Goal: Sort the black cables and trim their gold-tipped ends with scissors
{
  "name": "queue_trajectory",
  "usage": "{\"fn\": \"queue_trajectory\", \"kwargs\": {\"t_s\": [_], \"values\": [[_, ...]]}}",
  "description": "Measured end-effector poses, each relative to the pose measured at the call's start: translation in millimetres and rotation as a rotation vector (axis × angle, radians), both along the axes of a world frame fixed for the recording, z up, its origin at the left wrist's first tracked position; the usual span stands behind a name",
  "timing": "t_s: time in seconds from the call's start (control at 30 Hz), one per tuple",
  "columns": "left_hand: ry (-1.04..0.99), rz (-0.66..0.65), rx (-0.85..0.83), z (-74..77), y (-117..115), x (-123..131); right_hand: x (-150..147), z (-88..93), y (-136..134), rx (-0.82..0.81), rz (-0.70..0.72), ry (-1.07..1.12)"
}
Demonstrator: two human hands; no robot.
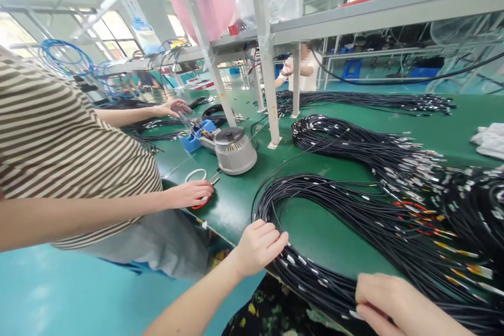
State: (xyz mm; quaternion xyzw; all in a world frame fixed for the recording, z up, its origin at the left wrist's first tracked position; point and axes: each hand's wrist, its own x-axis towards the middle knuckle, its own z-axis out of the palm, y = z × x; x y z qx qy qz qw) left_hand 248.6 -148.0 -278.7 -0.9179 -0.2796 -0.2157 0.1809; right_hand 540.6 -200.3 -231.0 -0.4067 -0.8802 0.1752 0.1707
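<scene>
— Fingers?
— Left hand (258,249) rests its bent fingers (277,236) loosely on the black cable bundle (326,286). The right hand (397,307) pinches it, at the counter's (315,233) near edge.
— Step?
— Gathering the loop, I'd judge. Lifting calls for a firmer left grip.

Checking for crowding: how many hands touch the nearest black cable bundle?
2: the left hand grips the cable bundle's near-left bend, the right hand touches its near edge. A co-worker's hand rests apart, by the tape dispenser.
</scene>
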Motion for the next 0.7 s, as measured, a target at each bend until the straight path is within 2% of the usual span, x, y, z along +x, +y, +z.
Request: {"fn": "queue_trajectory", "kwargs": {"t_s": [0.1,0.2,0.27,0.33,0.43,0.5,0.6,0.7], "values": [[-0.196,0.079,-0.066,-6.7,-6.7,5.8,-13.7,8.4,13.0,-0.259,0.076,-0.032],[-0.45,0.19,-0.162,-10.7,-17.2,20.1,-46.2,12.3,34.2,-0.338,0.017,0.057],[-0.594,0.281,-0.243,-10.8,-24.8,31.0,-69.5,7.2,48.8,-0.382,0.017,0.138],[-0.722,0.366,-0.348,-7.7,-30.9,39.4,-85.9,-2.3,60.2,-0.514,0.032,0.215],[-0.903,0.42,-0.543,2.6,-35.1,45.1,-92.7,-15.5,68.3,-0.844,-0.005,0.448],[-0.957,0.409,-0.646,10.3,-35.2,46.1,-89.3,-18.7,68.5,-0.977,-0.039,0.651],[-0.953,0.403,-0.735,15.1,-34.7,47.9,-82.8,-12.5,64.2,-0.904,-0.032,0.758],[-1.053,0.368,-0.839,9.8,-36.3,52.2,-78.2,3.9,58.7,-0.638,0.133,0.547]]}}
